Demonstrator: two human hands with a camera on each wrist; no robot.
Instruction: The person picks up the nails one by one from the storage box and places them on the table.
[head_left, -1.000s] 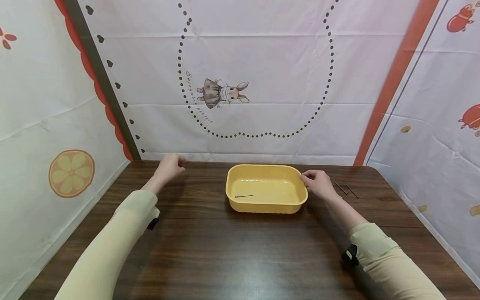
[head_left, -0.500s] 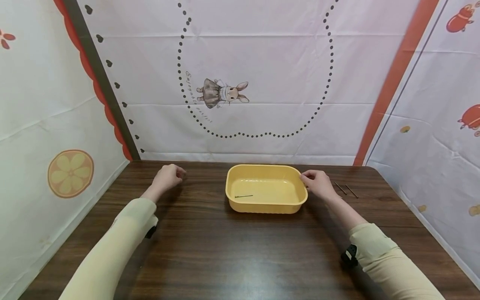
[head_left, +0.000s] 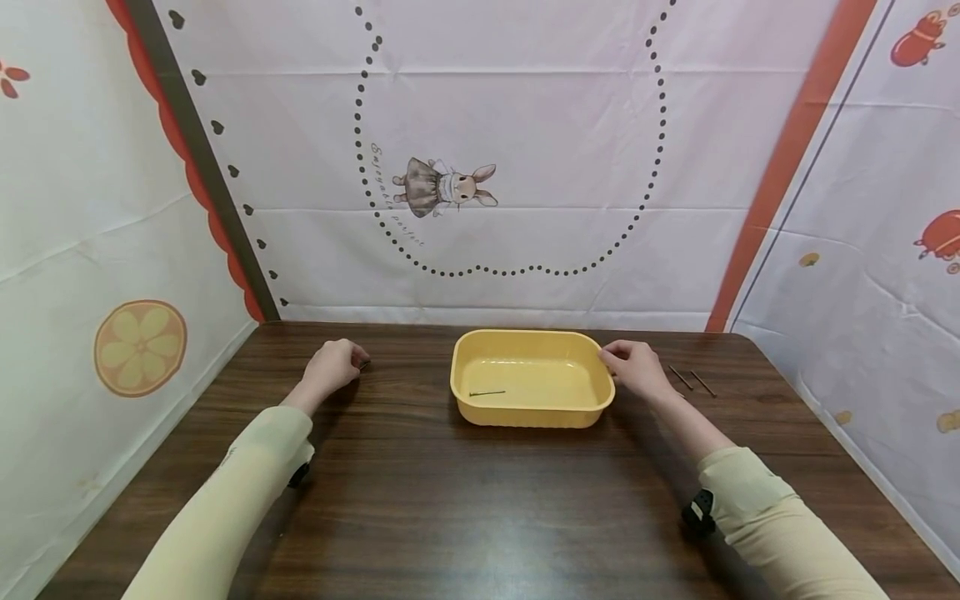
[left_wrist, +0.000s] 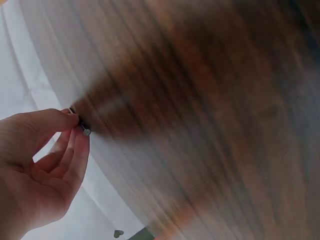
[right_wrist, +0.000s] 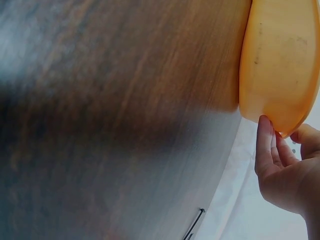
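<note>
Between the thumb and fingertips of my left hand [head_left: 330,368] a small dark screw [left_wrist: 87,132] is pinched, its round head showing in the left wrist view. That hand is at the far left of the table. My right hand [head_left: 636,367] grips the right rim of a yellow plastic basin [head_left: 536,417], thumb on the rim and fingers against the outer wall, as the right wrist view shows. Inside the basin, near its left end, lies one thin dark screw [head_left: 487,392].
Right of my right hand, two more long screws [head_left: 703,383] lie on the brown wooden table [head_left: 450,500]. A printed cloth [head_left: 525,167] hangs behind the table's far edge and along both sides.
My left hand has come lower and slightly closer from the table's far left edge, and the screw now shows at its fingertips. The right hand and the basin have stayed put.
</note>
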